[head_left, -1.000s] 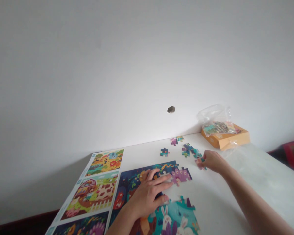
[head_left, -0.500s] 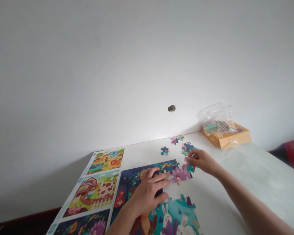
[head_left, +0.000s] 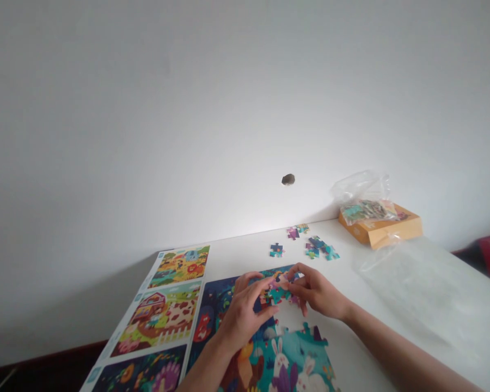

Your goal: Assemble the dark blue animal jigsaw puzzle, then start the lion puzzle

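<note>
A partly joined jigsaw puzzle [head_left: 298,354] lies before me, with rabbits on a teal part and a dark blue part at the left. White table shows through a gap in its right middle. My left hand [head_left: 247,307] rests on the dark part, thumb and fingers apart, fingertips by the gap. In my right hand [head_left: 320,291] the fingers pinch a teal and pink puzzle piece [head_left: 279,295] over the gap's upper end. Fingers partly hide that piece, and I cannot tell whether it touches its neighbours. The purple section behind it is mostly covered by my right hand.
Loose puzzle pieces [head_left: 276,250] and a small cluster [head_left: 322,248] lie at the back. Left of the puzzle is a picture sheet [head_left: 157,318]. A clear bag [head_left: 365,209] of pieces sits on a yellow box [head_left: 396,231]; plastic film [head_left: 424,294] covers the table's right side.
My right hand has moved left and nearer with the puzzle piece, from beside the loose cluster to over the gap. My left hand stays on the puzzle, its fingers slightly shifted.
</note>
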The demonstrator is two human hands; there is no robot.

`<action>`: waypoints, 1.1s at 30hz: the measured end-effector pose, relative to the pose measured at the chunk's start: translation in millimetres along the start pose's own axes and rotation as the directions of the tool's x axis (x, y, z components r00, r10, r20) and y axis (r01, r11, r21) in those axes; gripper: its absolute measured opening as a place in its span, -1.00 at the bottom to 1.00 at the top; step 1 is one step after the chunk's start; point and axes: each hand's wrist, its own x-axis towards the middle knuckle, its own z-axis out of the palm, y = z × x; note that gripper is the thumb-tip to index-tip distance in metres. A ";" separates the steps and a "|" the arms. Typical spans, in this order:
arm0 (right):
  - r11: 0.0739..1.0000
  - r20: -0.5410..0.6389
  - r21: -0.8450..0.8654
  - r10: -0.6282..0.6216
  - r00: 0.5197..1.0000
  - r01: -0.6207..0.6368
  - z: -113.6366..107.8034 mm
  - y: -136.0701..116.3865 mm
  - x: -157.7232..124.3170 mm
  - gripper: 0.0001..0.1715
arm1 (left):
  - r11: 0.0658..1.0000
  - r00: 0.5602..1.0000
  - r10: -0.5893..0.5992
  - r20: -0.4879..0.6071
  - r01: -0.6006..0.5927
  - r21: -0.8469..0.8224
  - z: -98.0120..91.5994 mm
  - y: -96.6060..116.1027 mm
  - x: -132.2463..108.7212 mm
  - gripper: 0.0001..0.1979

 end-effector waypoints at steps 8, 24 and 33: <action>0.999 0.072 0.016 -0.043 0.996 0.042 1.3 -2.0 -2.6 -0.50 | 1.000 0.999 0.030 -0.030 -0.030 0.004 0.3 -0.1 1.0 -0.49; 0.946 -0.079 -0.313 -0.119 0.990 0.089 -4.9 -4.5 -2.4 -0.55 | 0.995 0.995 0.095 -0.028 -0.095 0.012 2.8 -2.7 -1.9 -0.45; 0.876 -0.045 -0.453 -0.208 0.977 0.165 -5.9 -9.6 -5.5 -0.58 | 0.995 0.995 0.096 -0.040 -0.095 0.030 2.6 -1.8 -0.4 -0.45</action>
